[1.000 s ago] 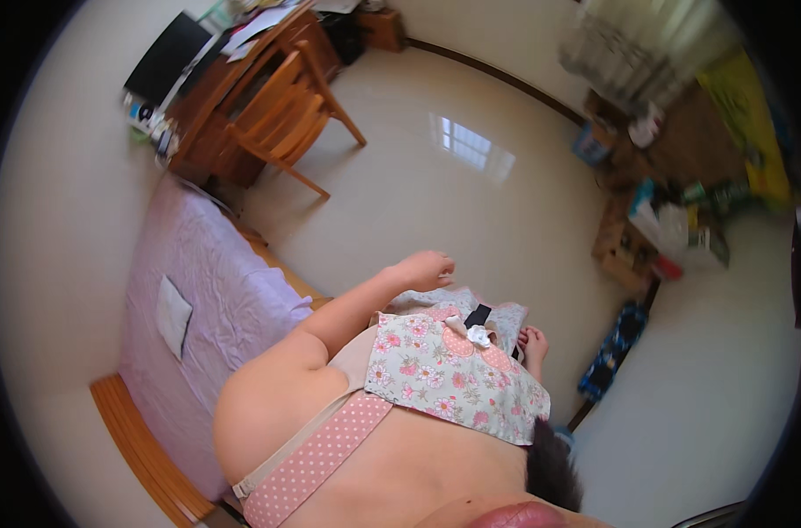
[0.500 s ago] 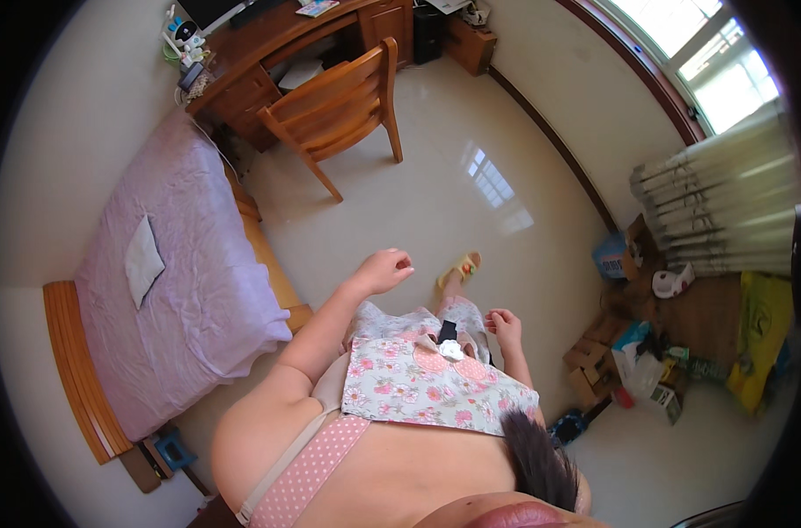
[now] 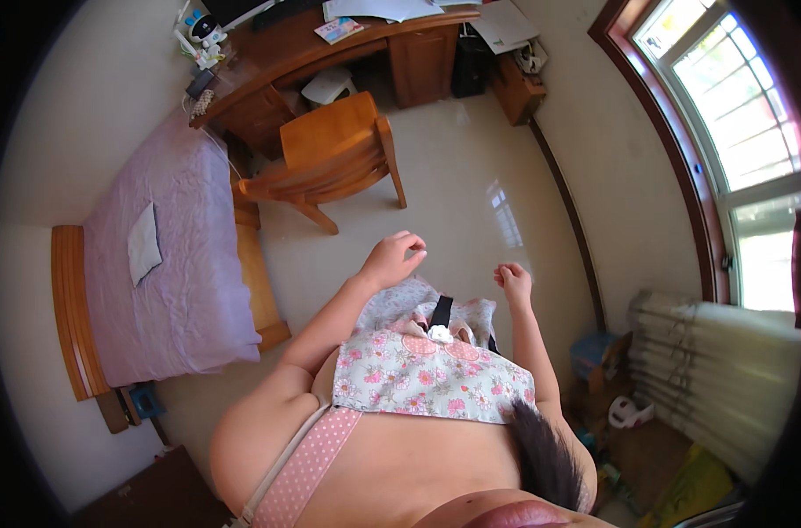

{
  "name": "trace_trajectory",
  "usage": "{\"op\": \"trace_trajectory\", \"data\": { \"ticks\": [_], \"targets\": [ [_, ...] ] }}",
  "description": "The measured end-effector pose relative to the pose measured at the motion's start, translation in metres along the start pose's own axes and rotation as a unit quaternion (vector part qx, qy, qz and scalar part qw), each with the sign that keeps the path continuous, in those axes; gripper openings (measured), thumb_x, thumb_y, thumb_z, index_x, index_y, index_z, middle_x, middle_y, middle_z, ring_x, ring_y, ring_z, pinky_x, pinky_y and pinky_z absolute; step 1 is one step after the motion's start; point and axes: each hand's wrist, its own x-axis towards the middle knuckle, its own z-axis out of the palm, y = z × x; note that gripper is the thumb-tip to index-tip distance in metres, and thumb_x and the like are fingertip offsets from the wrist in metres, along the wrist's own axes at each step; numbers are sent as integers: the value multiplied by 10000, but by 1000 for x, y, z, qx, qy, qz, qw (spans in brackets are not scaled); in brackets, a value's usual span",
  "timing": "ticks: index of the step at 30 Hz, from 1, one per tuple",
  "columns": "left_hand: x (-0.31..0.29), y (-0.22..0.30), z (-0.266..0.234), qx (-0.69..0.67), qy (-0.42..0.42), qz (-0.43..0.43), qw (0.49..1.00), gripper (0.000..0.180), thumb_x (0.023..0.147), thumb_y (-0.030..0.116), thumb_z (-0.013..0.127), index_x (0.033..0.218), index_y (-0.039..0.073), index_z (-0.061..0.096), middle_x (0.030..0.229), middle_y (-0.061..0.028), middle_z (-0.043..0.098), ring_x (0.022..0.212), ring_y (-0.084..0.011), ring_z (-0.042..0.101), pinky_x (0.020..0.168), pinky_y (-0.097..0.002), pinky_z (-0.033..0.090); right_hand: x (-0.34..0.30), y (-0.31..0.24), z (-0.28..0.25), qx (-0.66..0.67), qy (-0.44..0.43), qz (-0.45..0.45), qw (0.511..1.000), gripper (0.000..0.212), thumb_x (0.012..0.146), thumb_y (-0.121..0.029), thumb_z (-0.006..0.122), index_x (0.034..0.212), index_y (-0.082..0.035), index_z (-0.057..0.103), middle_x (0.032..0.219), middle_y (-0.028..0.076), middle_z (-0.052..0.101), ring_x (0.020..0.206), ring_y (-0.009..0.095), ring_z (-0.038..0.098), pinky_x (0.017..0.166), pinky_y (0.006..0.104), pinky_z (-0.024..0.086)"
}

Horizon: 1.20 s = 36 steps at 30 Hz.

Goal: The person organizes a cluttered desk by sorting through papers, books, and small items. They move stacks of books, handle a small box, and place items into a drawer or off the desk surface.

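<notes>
My left hand (image 3: 394, 260) is held out in front of my body, above the floor. It holds nothing; its fingers bend loosely, with the thumb apart from them. My right hand (image 3: 515, 285) is raised on the other side, its fingers curled in and nothing visible in them. Below and between the hands is the flowered apron (image 3: 435, 374) I wear, with a black strap (image 3: 442, 310) and a white flower-shaped piece (image 3: 439, 333) at its top. Neither hand touches anything. The wooden chair (image 3: 330, 180) stands ahead, beyond my left hand.
A wooden desk (image 3: 425, 66) with papers stands behind the chair. To the left is a bed with a lilac sheet (image 3: 189, 290) and a white cloth (image 3: 143, 245). At right are a window (image 3: 739, 114), a pale curtain (image 3: 699, 370), and a white object (image 3: 630, 412) among boxes.
The chair and desk appear nearer and the window shows more fully. My right hand has risen and moved forward; my left hand is slightly higher. The yellow slipper is out of sight.
</notes>
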Motion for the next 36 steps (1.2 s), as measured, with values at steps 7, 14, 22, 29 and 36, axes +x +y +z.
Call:
{"op": "trace_trajectory", "data": {
  "ticks": [7, 14, 22, 29, 36],
  "targets": [
    [103, -10, -27, -76, 134, -13, 988, 133, 834, 117, 609, 914, 11, 608, 891, -96, 621, 804, -231, 621, 712, -308, 505, 122, -112, 58, -20, -106, -57, 993, 187, 872, -100, 526, 957, 27, 633, 806, 80, 663, 673, 124, 618, 610, 241, 495],
    [244, -40, -62, -152, 193, -39, 969, 134, 864, 86, 602, 957, -10, 598, 908, -75, 619, 813, -137, 612, 716, -249, 498, 247, -173, 75, -149, -191, -37, 970, 174, 887, -128, 545, 947, 14, 627, 829, 73, 662, 698, 134, 624, 629, 251, 493],
    [380, -80, -121, -232, 284, -93, 926, 209, 856, 98, 613, 1034, 2, 560, 961, -74, 620, 849, -136, 602, 731, -254, 487, 386, -261, 109, -208, -188, -69, 957, 166, 885, -128, 553, 894, 11, 644, 781, 63, 661, 679, 123, 628, 590, 252, 502],
    [459, -141, -159, -322, 349, -219, 853, 266, 855, 89, 614, 1099, 11, 542, 1016, -80, 612, 926, -129, 573, 811, -253, 470, 475, -345, 188, -239, -292, -122, 918, 201, 828, -182, 554, 851, -12, 660, 672, 59, 638, 622, 129, 599, 603, 266, 472],
    [587, -192, -212, -305, 393, -292, 817, 472, 853, 231, 624, 1232, 3, 461, 1151, -105, 577, 1006, -158, 548, 822, -267, 441, 589, -448, 272, -312, -361, -167, 863, 226, 820, -217, 558, 903, -32, 659, 720, 75, 659, 664, 175, 631, 653, 296, 491]
  ]
}}
